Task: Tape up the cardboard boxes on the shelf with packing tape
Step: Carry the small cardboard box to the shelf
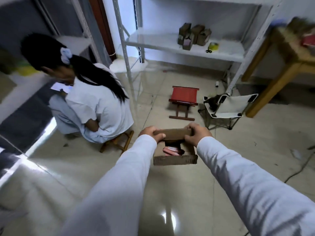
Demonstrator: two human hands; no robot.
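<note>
Two hands, left hand [151,132] and right hand [197,132], grip the open brown cardboard box [175,151] by its far flap; the flap may tear and spill the contents.

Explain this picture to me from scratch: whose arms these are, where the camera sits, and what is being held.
There is no machine here. The camera is worn on a person's head and looks forward and down, so the two white sleeves reaching in from the bottom are that person's own arms. The left hand and right hand each keep a grip on the far flap of an open cardboard box, held above the floor. Pinkish packets show inside it. Ahead stands a white metal shelf with more small boxes, a yellowish tape roll and scissors. On the floor sit a red stool and a folding chair. Another person sits at left, facing away.
</note>
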